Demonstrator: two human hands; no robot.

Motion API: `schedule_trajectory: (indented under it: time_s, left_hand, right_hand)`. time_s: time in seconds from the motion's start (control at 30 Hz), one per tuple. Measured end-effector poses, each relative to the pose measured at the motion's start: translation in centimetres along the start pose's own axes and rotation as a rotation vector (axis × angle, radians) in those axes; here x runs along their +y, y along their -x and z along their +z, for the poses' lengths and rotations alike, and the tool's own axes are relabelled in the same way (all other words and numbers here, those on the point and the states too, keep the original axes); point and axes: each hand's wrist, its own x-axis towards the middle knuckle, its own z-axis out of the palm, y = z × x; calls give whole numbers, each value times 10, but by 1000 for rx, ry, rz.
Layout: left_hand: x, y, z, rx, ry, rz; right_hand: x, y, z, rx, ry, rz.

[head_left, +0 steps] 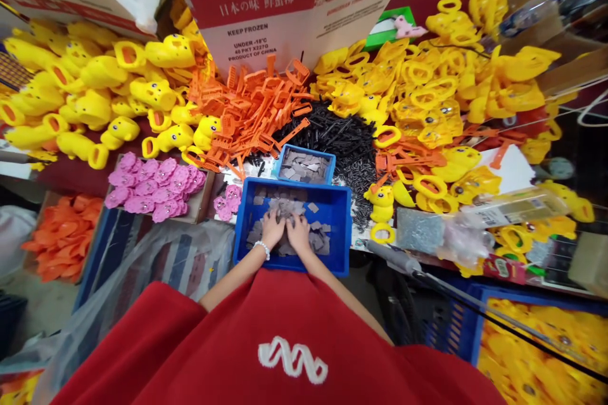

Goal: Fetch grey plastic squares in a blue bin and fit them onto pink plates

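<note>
A deep blue plastic bin [344,228] stands right in front of me, with many small flat grey pieces [319,237] scattered over its floor. Both of my hands reach down into it, side by side. My left hand [272,229], with a white beaded bracelet at the wrist, rests on the grey pieces with its fingers stretched forward. Close beside it, my right hand [298,233] touches the same heap, fingers apart. The fingertips are partly hidden among the pieces. Behind the bin, a smaller blue tray [331,168] holds more grey pieces.
Orange plastic parts [256,114] and black parts [351,133] are heaped behind the tray. Yellow duck-shaped bodies [99,69] lie left; yellow shells [427,95] lie right. Pink flower-like parts [156,186] fill a shallow box. A tall carton [294,19] stands behind. A grey tool [394,256] lies right.
</note>
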Motion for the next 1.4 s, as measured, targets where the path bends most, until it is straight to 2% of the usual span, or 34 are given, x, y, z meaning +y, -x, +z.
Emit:
schedule_trajectory:
  time_s: [0.13,0.27,0.37,0.53,0.63,0.7,0.77,0.87,0.93,1.0,1.1,1.2,1.3,1.4]
  left_hand:
    - [4,-2,2,-39,114,26]
    - [10,2,1,-37,227,75]
    - [22,13,4,10,274,135]
    - [66,43,-1,60,330,344]
    - [105,49,-8,80,362,503]
    - [132,39,-11,105,372,622]
    - [155,19,-12,105,368,697]
    - [168,-17,-17,36,341,673]
    - [160,-35,-27,-4,314,616]
    - [142,-42,-42,-25,297,575]
    - [112,-40,-66,-54,298,555]
    - [91,-33,-77,-51,297,498]
    - [71,-26,-74,-33,232,363]
    - [40,-14,-62,-7,112,199]
  right_hand:
    - [0,-8,27,-54,-184,26]
    - [-6,-13,30,-36,-380,46]
    - [-17,-1,27,21,-484,24]
    - [-56,23,2,120,-579,-105]
    - [-89,16,-17,152,-613,-206]
    - [-110,-4,-25,173,-623,-300]
    - [-126,-31,-28,177,-600,-387]
    - [-136,-71,-28,155,-525,-403]
    - [-133,-89,-32,133,-476,-362]
    - [-125,-96,-44,112,-434,-333]
    - [-105,-87,-70,129,-355,-308]
    - [-80,-67,-89,143,-243,-249]
    - [-55,-47,-86,58,-93,-163]
    - [-31,-26,-60,21,59,-73]
